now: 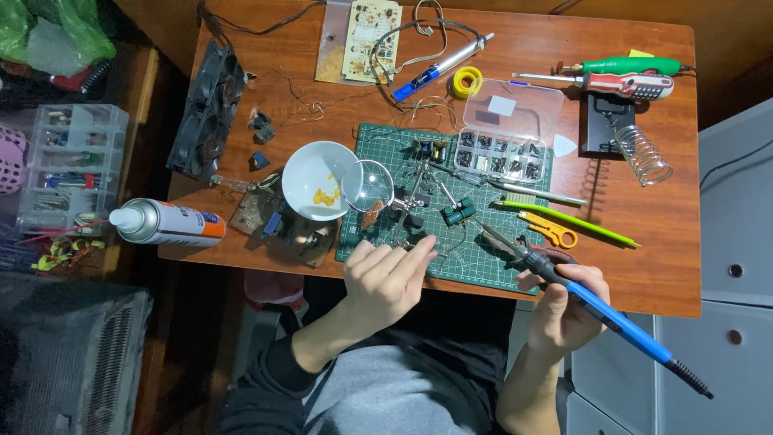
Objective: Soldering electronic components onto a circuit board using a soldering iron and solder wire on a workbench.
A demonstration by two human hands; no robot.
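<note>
My right hand (564,310) grips a blue-handled soldering iron (600,310); its metal tip points up-left over the green cutting mat (483,270). At the mat's near edge my left hand (386,278) rests with fingers curled, touching thin wire or the base of a helping-hands stand (415,201). That stand carries a round magnifying glass (368,185) and clips holding a small green part (457,211). Whether the left hand pinches anything is hidden.
A white bowl (318,173) with yellow bits, a spray can (165,223), a clear parts box (503,141), yellow cutters (551,231), a green pen (568,219), a coiled iron stand (644,153), a solder spool (466,81) and a circuit board (366,36) lie on the wooden table (660,258).
</note>
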